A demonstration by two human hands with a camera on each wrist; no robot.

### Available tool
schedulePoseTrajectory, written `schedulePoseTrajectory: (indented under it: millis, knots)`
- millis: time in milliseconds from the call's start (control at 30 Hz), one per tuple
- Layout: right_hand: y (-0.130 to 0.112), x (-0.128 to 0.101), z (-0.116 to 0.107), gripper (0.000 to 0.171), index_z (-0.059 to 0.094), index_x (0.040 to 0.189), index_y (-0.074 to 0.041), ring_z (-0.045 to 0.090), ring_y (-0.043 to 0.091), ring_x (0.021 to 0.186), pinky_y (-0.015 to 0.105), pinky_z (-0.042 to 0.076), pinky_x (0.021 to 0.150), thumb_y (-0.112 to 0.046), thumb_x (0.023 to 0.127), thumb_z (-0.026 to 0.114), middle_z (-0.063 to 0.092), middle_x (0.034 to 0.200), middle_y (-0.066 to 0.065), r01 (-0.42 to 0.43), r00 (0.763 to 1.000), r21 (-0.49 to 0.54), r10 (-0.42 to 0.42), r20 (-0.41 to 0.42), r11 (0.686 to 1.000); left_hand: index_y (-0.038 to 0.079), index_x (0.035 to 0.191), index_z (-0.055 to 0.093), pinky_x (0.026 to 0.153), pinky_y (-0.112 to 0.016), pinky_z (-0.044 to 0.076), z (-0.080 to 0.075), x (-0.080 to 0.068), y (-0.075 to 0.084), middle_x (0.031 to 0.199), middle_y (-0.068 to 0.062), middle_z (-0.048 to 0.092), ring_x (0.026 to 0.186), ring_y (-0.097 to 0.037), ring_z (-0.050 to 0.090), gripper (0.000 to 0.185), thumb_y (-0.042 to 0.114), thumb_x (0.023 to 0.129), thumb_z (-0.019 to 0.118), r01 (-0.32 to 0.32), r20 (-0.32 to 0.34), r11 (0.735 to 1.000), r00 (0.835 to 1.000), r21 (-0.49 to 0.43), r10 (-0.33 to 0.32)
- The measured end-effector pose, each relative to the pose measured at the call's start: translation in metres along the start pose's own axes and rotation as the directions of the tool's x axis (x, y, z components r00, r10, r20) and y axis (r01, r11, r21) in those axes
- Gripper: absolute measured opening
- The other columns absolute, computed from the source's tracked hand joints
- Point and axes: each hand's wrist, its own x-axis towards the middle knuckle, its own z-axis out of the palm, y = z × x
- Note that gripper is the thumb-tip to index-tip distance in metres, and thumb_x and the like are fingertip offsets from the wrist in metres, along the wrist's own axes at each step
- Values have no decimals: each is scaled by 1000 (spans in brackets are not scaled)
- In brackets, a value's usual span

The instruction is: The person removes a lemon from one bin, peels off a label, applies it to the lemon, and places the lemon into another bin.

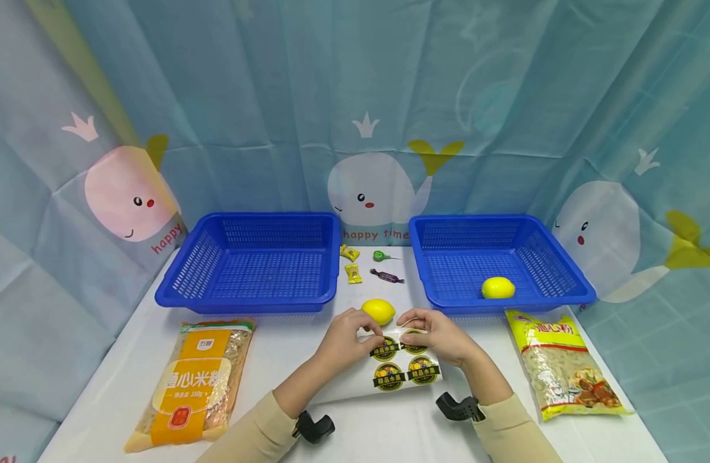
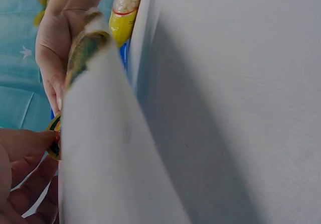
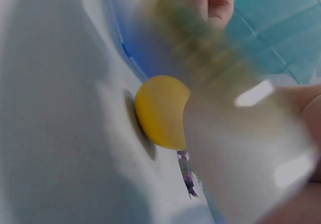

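Observation:
A sheet of round fruit stickers (image 1: 402, 363) lies on the white table (image 1: 361, 431) in front of me, its far edge lifted. My left hand (image 1: 350, 337) pinches that far edge at the left, and my right hand (image 1: 431, 331) pinches it at the right. A yellow lemon (image 1: 379, 311) sits just behind the hands; the right wrist view shows the lemon (image 3: 159, 112) beyond the blurred sheet (image 3: 241, 148). In the left wrist view the sheet (image 2: 100, 148) curves up, with a sticker (image 2: 54, 139) at my fingertips. A second lemon (image 1: 498, 287) lies in the right blue basket (image 1: 563, 283).
An empty blue basket (image 1: 175, 289) stands at the back left. Several wrapped candies (image 1: 352, 272) lie between the baskets. A bag of macaroni (image 1: 195, 382) rests at the front left, a noodle bag (image 1: 560, 363) at the right. A whale-print curtain hangs behind.

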Motion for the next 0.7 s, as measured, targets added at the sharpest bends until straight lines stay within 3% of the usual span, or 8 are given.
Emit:
schedulePoseTrajectory:
  millis: [233, 400, 533, 700]
  knots:
    - [-4, -2, -2, 40, 54, 122, 13, 63, 14, 82, 22, 55, 74, -5, 92, 72, 70, 100, 15, 1, 1000, -59, -3, -24, 998, 22, 85, 75, 98, -46, 52, -7, -1, 2, 96, 5, 73, 103, -20, 67, 4, 23, 87, 78, 140, 85, 980, 988, -142, -129]
    - [2, 0, -7, 36, 61, 114, 7, 63, 15, 80, 25, 52, 74, -10, 88, 77, 70, 93, 10, -29, 995, -197, 10, -98, 980, 20, 89, 70, 98, -47, 52, -13, -2, -2, 95, 8, 73, 104, -19, 68, 5, 22, 92, 74, 166, 130, 968, 981, -190, -143]
    - [10, 4, -6, 30, 66, 103, -3, 61, 16, 84, 33, 51, 80, -17, 82, 83, 68, 90, 4, -79, 979, -383, -1, -203, 920, 16, 95, 61, 82, -35, 52, -15, -2, -6, 92, 4, 75, 89, -13, 67, 8, 20, 98, 67, 185, 147, 957, 977, -225, -154]
    - [14, 3, 1, 30, 65, 93, -14, 64, 20, 94, 44, 52, 86, -24, 77, 88, 68, 95, 0, -198, 941, -595, -19, -338, 779, 10, 99, 53, 65, -24, 45, -17, -2, -6, 86, -3, 75, 70, -10, 57, 9, 13, 100, 61, 189, 165, 947, 975, -259, -149]
